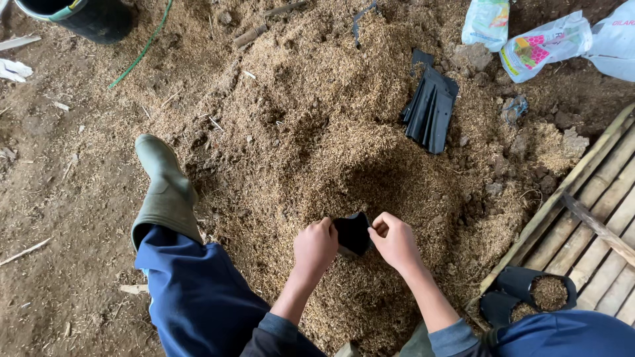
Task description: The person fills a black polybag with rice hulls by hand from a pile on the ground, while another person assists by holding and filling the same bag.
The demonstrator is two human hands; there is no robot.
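A broad heap of husk and soil mix (317,132) is spreading across the dirt floor and serving as the landmark here; a slatted wooden platform (595,198) is lying at the heap's right edge; a leg in blue trousers (198,291) with a green rubber boot (164,185) is resting on the heap's left flank; a dark bucket (86,16) is standing beyond the heap's far left corner; plastic sacks (549,39) are lying past its far right side; a stack of flat black grow bags (430,109) is lying on the heap's upper right slope; two filled black bags (536,294) are sitting at the heap's near right, on the platform's edge; at the heap's near side, the left hand (314,248) and the right hand (395,241) are pinching opposite rims of a small black grow bag (352,233), fingers clenched on it, holding its mouth open just above the mix.
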